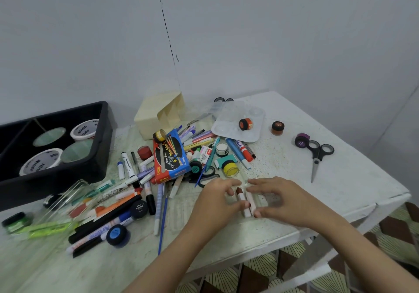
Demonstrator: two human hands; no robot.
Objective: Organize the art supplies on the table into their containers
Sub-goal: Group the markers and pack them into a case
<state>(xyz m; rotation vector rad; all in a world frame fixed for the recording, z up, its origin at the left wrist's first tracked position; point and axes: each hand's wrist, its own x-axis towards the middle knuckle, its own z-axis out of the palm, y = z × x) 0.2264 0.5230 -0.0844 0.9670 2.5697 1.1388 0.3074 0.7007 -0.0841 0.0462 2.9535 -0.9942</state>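
As fingers (244, 204) pinch them, white-wrapped crayons (242, 196), one brown-tipped

**What I can't make out**

My left hand (215, 199) and right hand (281, 198) curl round two sticks (250, 198) and cover their ends. Something clear seems to sit around them, too faint to be sure. Both my forearms run off the bottom edge. The black tray (99, 156) is cut by the left edge. Behind the palette (229, 131) only the finger rings of a pair of scissors (223, 100) show. Another pair (207, 177) lies half buried under the marker pile (197, 138), whose print is too small to read. The green jar (14, 221) at far left is blurred.
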